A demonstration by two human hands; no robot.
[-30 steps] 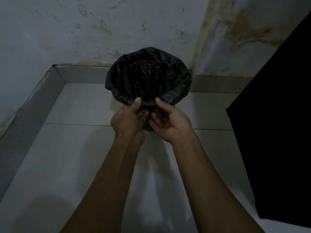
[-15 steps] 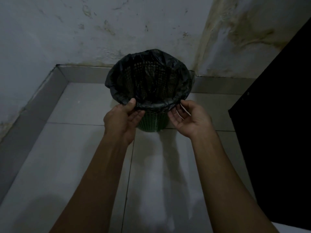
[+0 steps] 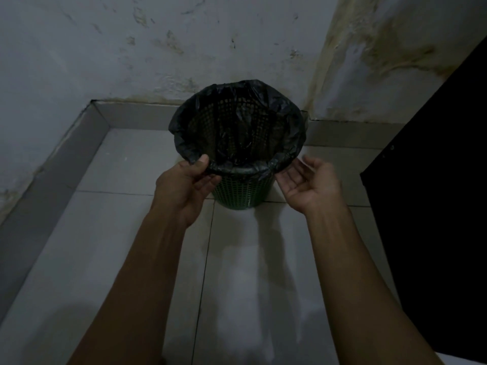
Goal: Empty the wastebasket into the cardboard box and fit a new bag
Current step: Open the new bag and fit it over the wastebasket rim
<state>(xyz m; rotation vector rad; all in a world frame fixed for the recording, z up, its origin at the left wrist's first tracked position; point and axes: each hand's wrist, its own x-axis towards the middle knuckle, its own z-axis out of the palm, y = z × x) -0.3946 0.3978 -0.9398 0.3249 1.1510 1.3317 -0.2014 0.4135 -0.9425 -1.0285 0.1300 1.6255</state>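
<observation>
- Green mesh wastebasket [image 3: 242,191] is sitting on pale floor tiles [image 3: 126,233] in a stained wall corner [image 3: 313,96], dim light.
- Big black cabinet [image 3: 434,206] is looming to its right.
- Black bag [image 3: 237,127] is lining it, folded over the rim.
- Left hand [image 3: 184,185] is pinching the bag's front-left edge; right hand [image 3: 308,183] is hanging open beside it, having slid outward from half a second ago.

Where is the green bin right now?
The green wastebasket stands on the floor in the corner, mid-frame, between the left hand and right hand, black bag over its rim.
</observation>
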